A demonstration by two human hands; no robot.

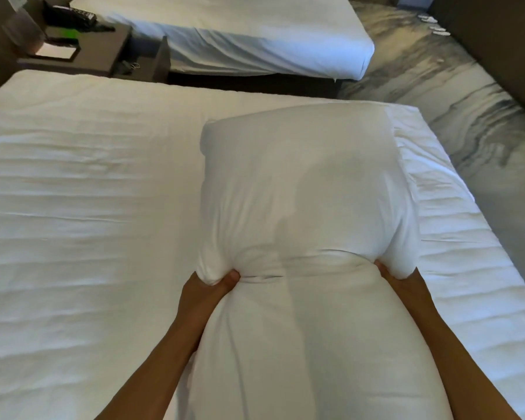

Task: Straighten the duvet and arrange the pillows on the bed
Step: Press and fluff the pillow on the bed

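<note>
A large white pillow (300,192) is held up in front of me over the right half of the near bed (88,192). My left hand (212,283) grips the pillow's left side, thumb pressed into the fabric. On the other side my right hand (391,275) grips it too, its fingers mostly hidden in the folds. The pillow is pinched in at the middle where both hands squeeze. The bed is covered by a white, slightly wrinkled sheet; no duvet is clearly seen.
A second white bed (255,34) stands beyond. Between the beds is a dark nightstand (73,56) with a phone (70,15). Grey patterned carpet (452,86) runs along the right, with a dark wall or furniture (497,40) at the far right.
</note>
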